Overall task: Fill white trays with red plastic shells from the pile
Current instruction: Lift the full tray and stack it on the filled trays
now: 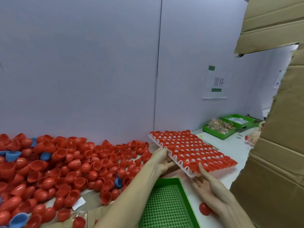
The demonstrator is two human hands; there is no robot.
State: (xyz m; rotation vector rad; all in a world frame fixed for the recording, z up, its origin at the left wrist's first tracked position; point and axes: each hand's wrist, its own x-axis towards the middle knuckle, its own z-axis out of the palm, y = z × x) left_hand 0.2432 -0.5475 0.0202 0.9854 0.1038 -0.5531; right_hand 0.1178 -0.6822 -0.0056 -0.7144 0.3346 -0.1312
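Tabletop: tray (169,153) between both hands' grip

— What stands behind the bench?
— A pale, bluish-white wall of flat panels (79,66), with a dark vertical seam (159,63) where two panels meet.

— Anything fixed to it?
— A white paper sign (214,83) with dark characters, held by green tape at top and bottom. Another small paper (278,79) hangs farther right, too blurred to read.

— And on the right?
— Tall brown cardboard sheets (271,145), creased and torn at the edges, close to the camera.

— The surface?
— A white tabletop (230,145) running up to the wall.

— The light?
— Even and soft, with a cool cast and no hard shadows.
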